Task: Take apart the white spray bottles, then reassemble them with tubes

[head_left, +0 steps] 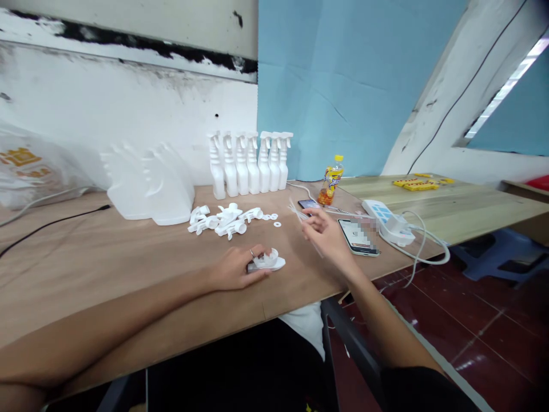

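Near the table's front edge, my left hand [240,267] rests with its fingers curled over a small white and clear plastic piece [268,262]. To the right, my right hand [325,237] is raised a little above the table, thumb and fingers pinched at thin clear tubes [298,213] that fan out to the left. Several white spray nozzle heads [229,219] lie in a loose pile beyond my left hand. Small white rings [277,224] lie to the right of that pile. A phone [359,237] with a lit screen is beside my right hand.
Several white spray bottles [242,163] stand upright by the wall, with large white jugs [167,186] to their left. A drink bottle [331,180], a second phone [309,204] and a white power strip [388,223] with looped cable are at the right. A plastic bag [36,166] sits far left.
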`<state>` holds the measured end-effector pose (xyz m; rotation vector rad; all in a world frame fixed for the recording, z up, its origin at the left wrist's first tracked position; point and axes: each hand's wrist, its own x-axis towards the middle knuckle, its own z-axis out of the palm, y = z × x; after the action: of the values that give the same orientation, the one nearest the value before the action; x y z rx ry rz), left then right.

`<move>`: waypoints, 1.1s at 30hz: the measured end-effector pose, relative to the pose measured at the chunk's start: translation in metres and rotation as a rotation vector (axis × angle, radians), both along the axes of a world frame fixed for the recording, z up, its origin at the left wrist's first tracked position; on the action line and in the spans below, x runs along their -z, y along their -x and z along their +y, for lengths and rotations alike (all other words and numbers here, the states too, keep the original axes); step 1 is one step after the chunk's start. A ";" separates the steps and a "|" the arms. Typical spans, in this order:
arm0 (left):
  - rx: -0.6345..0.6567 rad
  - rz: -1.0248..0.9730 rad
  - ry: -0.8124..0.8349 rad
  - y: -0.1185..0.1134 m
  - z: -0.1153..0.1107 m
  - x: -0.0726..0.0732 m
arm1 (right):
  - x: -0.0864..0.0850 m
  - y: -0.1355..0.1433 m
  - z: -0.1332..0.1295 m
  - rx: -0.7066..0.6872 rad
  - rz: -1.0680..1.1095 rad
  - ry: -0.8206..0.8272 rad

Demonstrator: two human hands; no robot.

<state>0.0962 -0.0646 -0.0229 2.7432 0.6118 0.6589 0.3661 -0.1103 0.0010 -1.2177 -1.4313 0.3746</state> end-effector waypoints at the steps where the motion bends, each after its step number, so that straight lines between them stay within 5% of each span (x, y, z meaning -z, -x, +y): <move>1: 0.002 -0.008 0.010 0.000 -0.002 -0.001 | -0.001 0.010 -0.002 -0.089 0.064 -0.013; 6: 0.043 -0.098 0.088 -0.004 -0.010 -0.005 | -0.008 0.049 -0.018 -0.330 0.257 -0.010; 14: 0.106 -0.165 0.182 -0.009 -0.018 -0.006 | -0.004 0.067 -0.029 -0.398 0.252 -0.162; 20: 0.123 -0.173 0.165 -0.010 -0.018 -0.007 | 0.002 0.062 -0.028 -0.336 0.248 -0.248; 26: 0.112 -0.153 0.158 -0.009 -0.016 -0.004 | 0.003 0.058 -0.030 -0.386 0.194 -0.149; 33: 0.105 -0.154 0.169 -0.009 -0.017 -0.006 | -0.004 0.045 -0.029 -0.284 -0.178 0.000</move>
<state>0.1055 -0.0815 -0.0171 2.5211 0.4632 0.7492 0.3206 -0.1395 0.0046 -1.0696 -1.7653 0.4686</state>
